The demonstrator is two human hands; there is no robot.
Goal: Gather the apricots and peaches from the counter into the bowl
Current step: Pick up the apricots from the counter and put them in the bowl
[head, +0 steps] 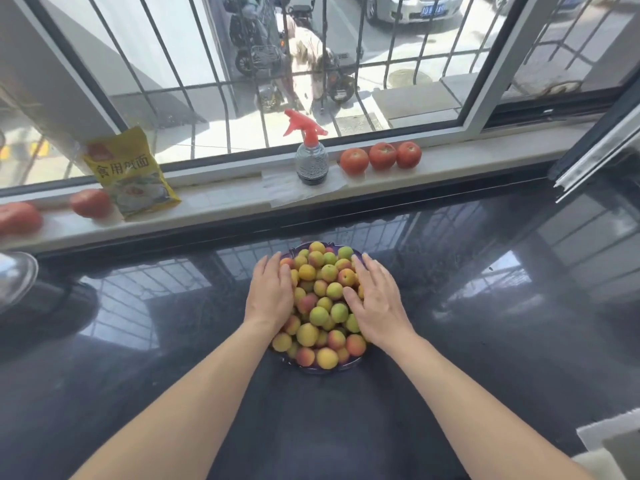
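Note:
A dark purple bowl (pixel 320 370) stands on the glossy black counter (pixel 485 323), heaped with several small yellow, green and red-blushed apricots and peaches (pixel 323 306). My left hand (pixel 272 294) lies flat against the left side of the heap, fingers straight. On the right side of the heap, my right hand (pixel 375 299) presses with its fingers straight and slightly spread. Both hands cup the pile from either side. No loose fruit shows on the counter around the bowl.
On the window sill behind stand a red-topped spray bottle (pixel 311 157), three tomatoes (pixel 381 156) at the right, a yellow food packet (pixel 130 174) and two more tomatoes (pixel 90 202) at the left. A clear glass dish (pixel 15 275) sits at the left edge.

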